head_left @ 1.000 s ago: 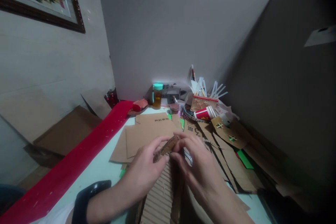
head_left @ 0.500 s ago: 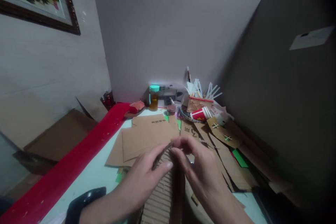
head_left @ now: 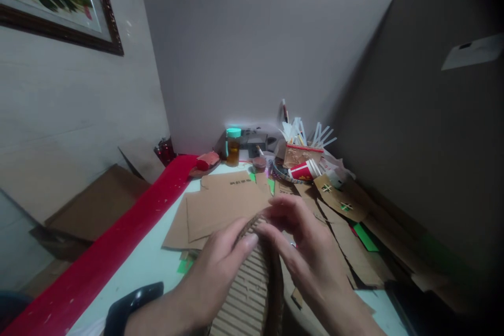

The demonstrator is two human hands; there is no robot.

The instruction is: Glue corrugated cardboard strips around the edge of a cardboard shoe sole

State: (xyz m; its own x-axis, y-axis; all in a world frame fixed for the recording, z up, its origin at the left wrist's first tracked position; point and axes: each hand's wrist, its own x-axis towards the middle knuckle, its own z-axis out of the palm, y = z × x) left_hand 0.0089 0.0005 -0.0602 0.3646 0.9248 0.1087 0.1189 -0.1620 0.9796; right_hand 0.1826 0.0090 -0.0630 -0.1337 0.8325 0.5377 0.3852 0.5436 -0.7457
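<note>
A piece of corrugated cardboard (head_left: 244,294), its ridges showing, stands toward me at the bottom middle with a curved top and a raised brown rim along its right side. My left hand (head_left: 222,260) is closed on its upper left edge, thumb on the ridged face. With thumb and fingers my right hand (head_left: 301,239) pinches the top right of the same piece. The undersides of the fingers are hidden. Beyond the hands lie flat cardboard sheets (head_left: 220,210).
More cardboard strips (head_left: 362,257) cover the table's right side. A red cloth strip (head_left: 118,236) runs along the left. At the back stand a bottle with a turquoise lid (head_left: 233,149), a box of straws (head_left: 303,155) and tilted red paper cups (head_left: 304,170).
My right hand's fingers have curled further over the cardboard's top edge. The piece has tilted, so more of its ridged face and curved right rim shows. The view has shifted slightly.
</note>
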